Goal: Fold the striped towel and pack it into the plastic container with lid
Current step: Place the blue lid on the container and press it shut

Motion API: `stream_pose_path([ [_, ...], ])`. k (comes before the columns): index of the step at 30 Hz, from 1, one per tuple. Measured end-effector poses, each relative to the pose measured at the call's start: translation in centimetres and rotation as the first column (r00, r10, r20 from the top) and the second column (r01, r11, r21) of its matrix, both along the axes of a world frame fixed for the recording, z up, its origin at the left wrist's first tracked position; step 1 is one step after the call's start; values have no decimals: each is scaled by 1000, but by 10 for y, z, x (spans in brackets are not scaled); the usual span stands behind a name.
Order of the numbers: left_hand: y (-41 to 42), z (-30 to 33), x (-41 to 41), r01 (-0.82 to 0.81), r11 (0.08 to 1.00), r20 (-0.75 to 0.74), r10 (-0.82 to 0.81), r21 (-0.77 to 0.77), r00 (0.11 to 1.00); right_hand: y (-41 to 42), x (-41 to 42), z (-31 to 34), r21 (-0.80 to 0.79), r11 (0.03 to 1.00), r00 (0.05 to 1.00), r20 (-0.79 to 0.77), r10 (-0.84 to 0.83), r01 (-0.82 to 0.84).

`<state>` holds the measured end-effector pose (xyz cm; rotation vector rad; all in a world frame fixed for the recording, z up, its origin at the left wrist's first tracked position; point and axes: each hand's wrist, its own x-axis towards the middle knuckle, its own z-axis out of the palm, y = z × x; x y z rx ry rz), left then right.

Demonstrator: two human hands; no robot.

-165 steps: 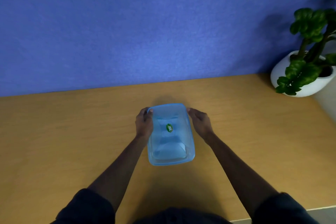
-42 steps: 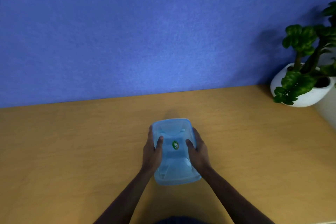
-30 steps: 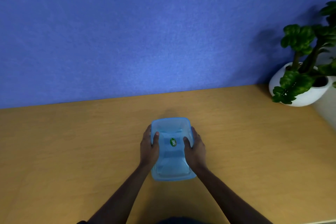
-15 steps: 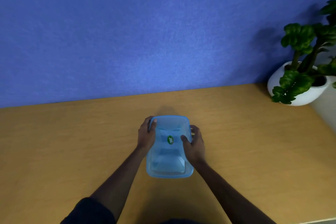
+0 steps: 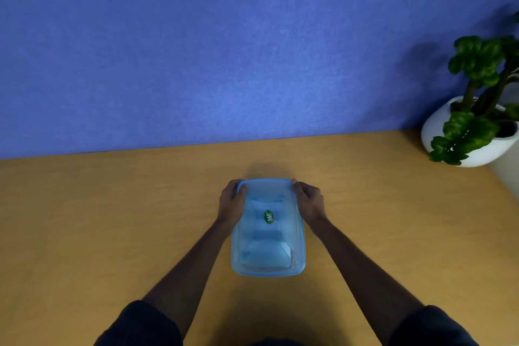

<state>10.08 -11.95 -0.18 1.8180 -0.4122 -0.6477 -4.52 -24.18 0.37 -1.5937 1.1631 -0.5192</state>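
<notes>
- Blue translucent plastic container (image 5: 268, 255) resting on the wooden table (image 5: 98, 219), just below the centre of the frame, long axis running away from the camera.
- Lid (image 5: 269, 191) seated on top, blue rim visible all the way round; small green oval sticker (image 5: 268, 217) near the lid's middle.
- Folded towel (image 5: 265, 250) visible through the lid as a pale shape inside the container; stripes not discernible through the plastic.
- Left hand (image 5: 231, 203) wrapped around the far left corner of the container, thumb lying on the lid edge, fingers curled down over the rim.
- Right hand (image 5: 309, 201) gripping the far right corner likewise, fingertips on the lid's rim, palm against the side wall.
- Both hands closed on the container, one at each far corner, forearms reaching up from the bottom of the frame.
- Dark sleeves (image 5: 140, 323) ending around the elbows, at the lower left and lower right.
- Blue wall (image 5: 224, 50) filling the upper half of the frame, meeting the table's far edge.
- Green leafy plant (image 5: 477, 64) in a white rounded pot (image 5: 438, 132) at the right edge of the frame, on the table's far right corner, well apart from the container.
</notes>
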Motion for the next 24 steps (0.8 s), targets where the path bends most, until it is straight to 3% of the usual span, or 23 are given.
stream_pose_path([
  [9, -4, -1, -5, -42, 999, 42, 40, 35, 998, 5, 1, -5, 45, 994, 994, 27, -102, 101],
  [14, -2, 1, -10, -24, 999, 79, 21, 44, 997, 2, -2, -8, 4, 998, 998, 35, -57, 57],
  [24, -2, -2, -10, -11, 1000, -29, 11, 2, 1000, -8, -2, -15, -82, 997, 1000, 23, -3, 5],
])
